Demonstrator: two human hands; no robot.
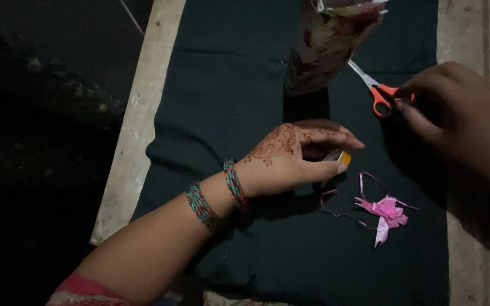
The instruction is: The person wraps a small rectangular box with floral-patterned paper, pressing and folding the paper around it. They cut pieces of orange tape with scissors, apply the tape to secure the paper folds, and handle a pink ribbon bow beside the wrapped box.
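My left hand (293,156), with a dark pattern on its back and bead bangles on the wrist, rests on a dark green cloth (228,96) and holds a small roll of tape (340,157) between thumb and fingers. My right hand (460,113) reaches from the right and grips the orange handles of a pair of scissors (376,90), whose blades point up and left. A pink ribbon bow (385,212) with loose curled tails lies on the cloth just below and right of the left hand.
A cone of floral wrapping paper (327,42) stands at the top centre, above the left hand and beside the scissor blades. The cloth covers a pale wooden board (134,130). The area left of the board is dark.
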